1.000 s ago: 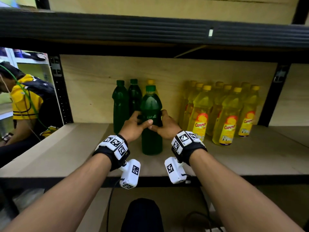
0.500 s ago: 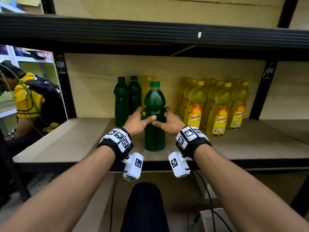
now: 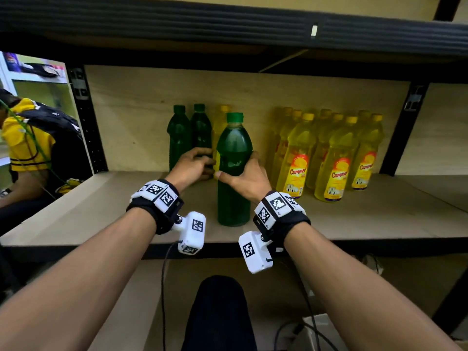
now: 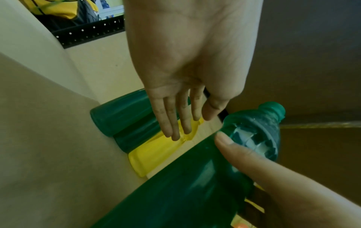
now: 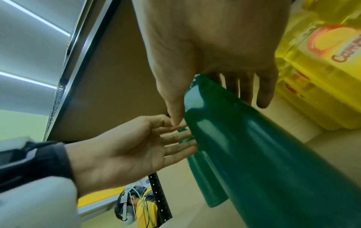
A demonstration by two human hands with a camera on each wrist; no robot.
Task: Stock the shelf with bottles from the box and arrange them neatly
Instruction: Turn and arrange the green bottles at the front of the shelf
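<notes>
A dark green bottle (image 3: 234, 198) with a green cap stands upright near the front of the wooden shelf board (image 3: 101, 206). My right hand (image 3: 247, 177) grips its middle, thumb on the left side and fingers round the right, as the right wrist view shows on the bottle (image 5: 273, 154). My left hand (image 3: 196, 164) is off it, reaching to the back row with straight fingers (image 4: 175, 117). There two green bottles (image 3: 178, 138) and one yellow bottle (image 4: 156, 154) stand against the back panel.
Several yellow oil bottles (image 3: 331, 158) with orange labels stand in rows to the right. The shelf above (image 3: 228, 24) hangs low over the bottles. A black upright (image 3: 86, 122) bounds the left side, with a seated person in yellow (image 3: 25, 148) beyond it. Bare board lies on the left.
My left hand has let go of the front green bottle and moved back and left to the rear row. The right hand still holds the bottle, which stays standing on the shelf.
</notes>
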